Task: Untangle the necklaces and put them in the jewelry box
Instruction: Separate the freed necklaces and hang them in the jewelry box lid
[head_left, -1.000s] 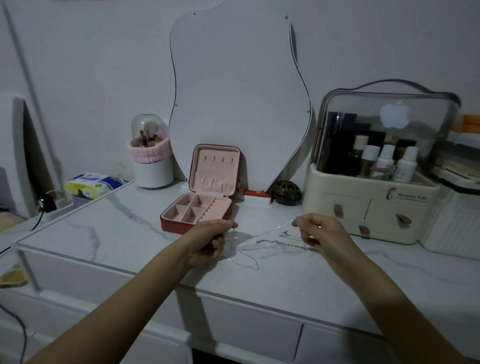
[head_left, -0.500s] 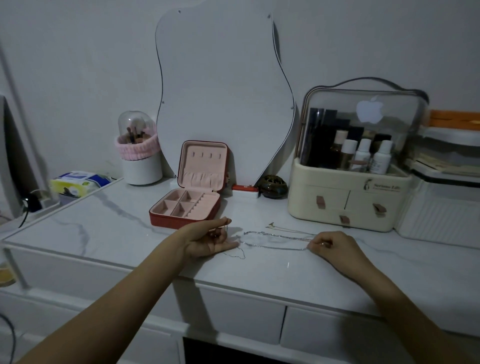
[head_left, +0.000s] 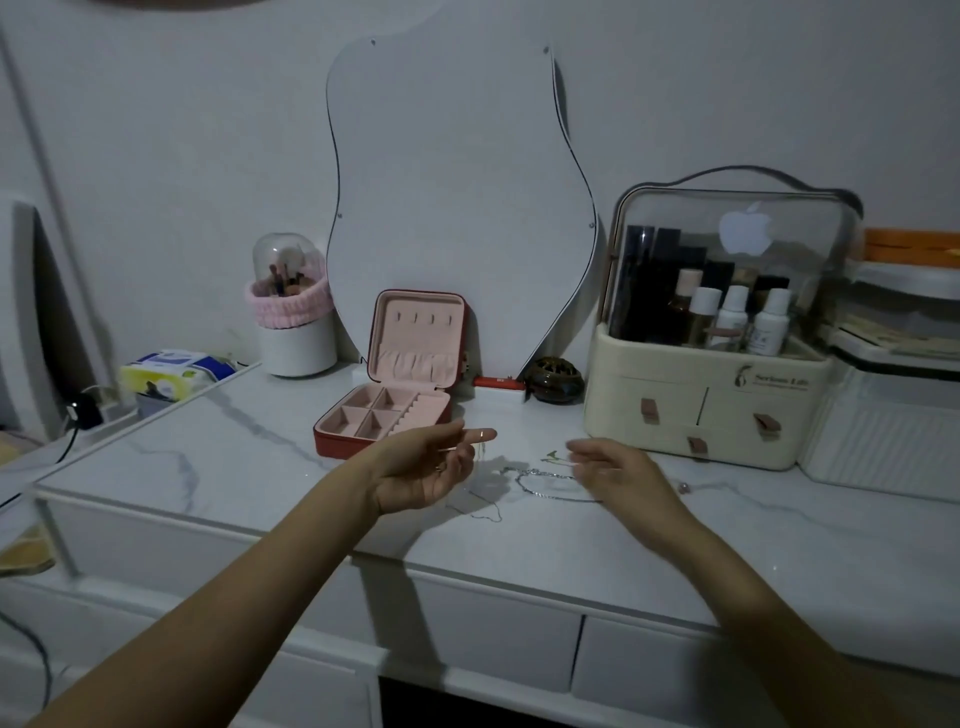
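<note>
Silver necklaces (head_left: 540, 480) lie tangled near the worktop (head_left: 218, 457) front edge, between both hands. Left hand (head_left: 431, 467) pinches a thin chain; right hand (head_left: 618, 470) hovers, grip relaxed. Box (head_left: 387, 415) stands open behind.

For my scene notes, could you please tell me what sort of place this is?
Most likely a dressing table in a bedroom: a wavy mirror leans on the wall, a cosmetics case holds bottles, and a brush holder stands beside an open jewelry box.
</note>
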